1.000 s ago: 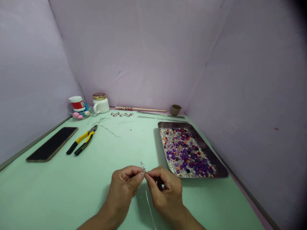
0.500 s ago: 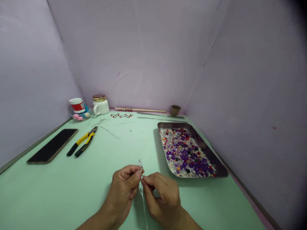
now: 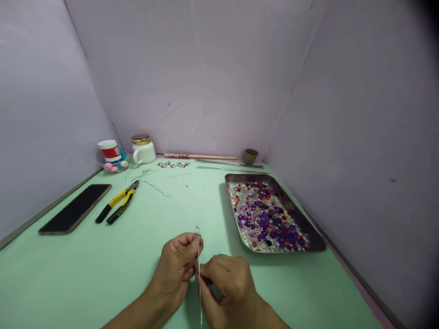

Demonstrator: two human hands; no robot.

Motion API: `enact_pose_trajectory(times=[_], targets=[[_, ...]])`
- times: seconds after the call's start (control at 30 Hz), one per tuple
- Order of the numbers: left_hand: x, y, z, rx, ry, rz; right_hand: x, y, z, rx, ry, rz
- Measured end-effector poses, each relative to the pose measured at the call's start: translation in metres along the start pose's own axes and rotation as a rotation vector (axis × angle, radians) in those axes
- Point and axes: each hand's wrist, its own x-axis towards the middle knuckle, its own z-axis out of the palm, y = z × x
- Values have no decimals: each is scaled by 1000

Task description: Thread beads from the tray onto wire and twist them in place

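Observation:
My left hand [image 3: 178, 262] pinches a thin silvery wire [image 3: 200, 292] just below a few small clear beads [image 3: 198, 231], which stick up above the thumb and fingertip. From the hands the wire's long end runs down past the lower edge of the view. My right hand [image 3: 228, 285] is closed, its thumb and forefinger pinched together on the wire just below the left fingertips. The exact grip of the right fingertips is partly hidden. To the right of both hands lies a metal tray [image 3: 298, 208] of purple, red, clear and black beads [image 3: 267, 221].
Yellow-and-black pliers [image 3: 118, 203] and a phone [image 3: 77, 208] lie at the left. Along the back are a white lidded mug [image 3: 144, 151], a tub [image 3: 109, 151], beaded wire pieces [image 3: 173, 165], a wooden stick [image 3: 212, 157], straight wires [image 3: 229, 165] and a brown cup [image 3: 250, 156].
My right hand has moved slightly down and left along the wire. The beads and my left fingertips have shifted a little left, and the wire's long end now hangs straighter.

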Motion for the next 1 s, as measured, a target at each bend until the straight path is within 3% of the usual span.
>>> enact_pose_trajectory(times=[0.07, 0.17, 0.27, 0.4, 0.6, 0.83, 1.0], targets=[[1, 0, -1, 11, -37, -17, 3, 3, -7, 77, 9, 35], [0, -1, -1, 60, -103, -54, 10, 11, -15, 265, 80, 348], [-2, -3, -1, 115, -159, -79, 17, 16, -17, 502, 13, 674], [-6, -3, -1, 190, -209, -107, 24, 16, -17, 757, -75, 852], [-6, 5, 1, 336, -229, -178, 26, 15, -22, 853, -134, 913], [-4, 11, -2, 411, -228, -194, 21, 15, -22, 838, -181, 801], [-1, 12, -6, 491, -306, -208, 22, 18, -23, 864, -240, 874]])
